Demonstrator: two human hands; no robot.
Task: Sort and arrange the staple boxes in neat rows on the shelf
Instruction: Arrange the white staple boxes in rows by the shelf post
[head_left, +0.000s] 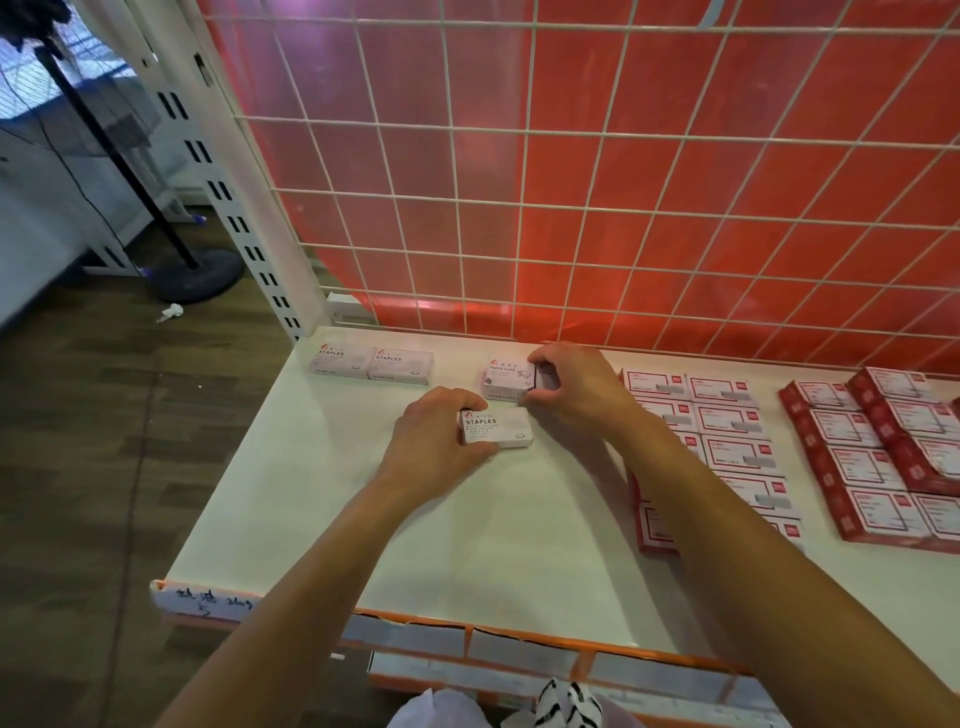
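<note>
My left hand (439, 441) grips a white box marked STAPLES (501, 428) lying on the white shelf (415, 519), fingers curled round its left end. My right hand (576, 387) holds a white box marked PAPER CLIPS (506, 378) just behind it, thumb and fingers round its right end. Two more white STAPLES boxes (371, 361) lie side by side at the back left of the shelf. To the right, red-and-white boxes (727, 421) lie in two neat columns, partly hidden by my right forearm.
A second block of red boxes (883, 457) lies at the far right, some stacked. A white wire grid (571, 182) over a red panel backs the shelf. An orange price rail (519, 644) runs along the front edge. A fan stand (192, 275) stands on the floor at left.
</note>
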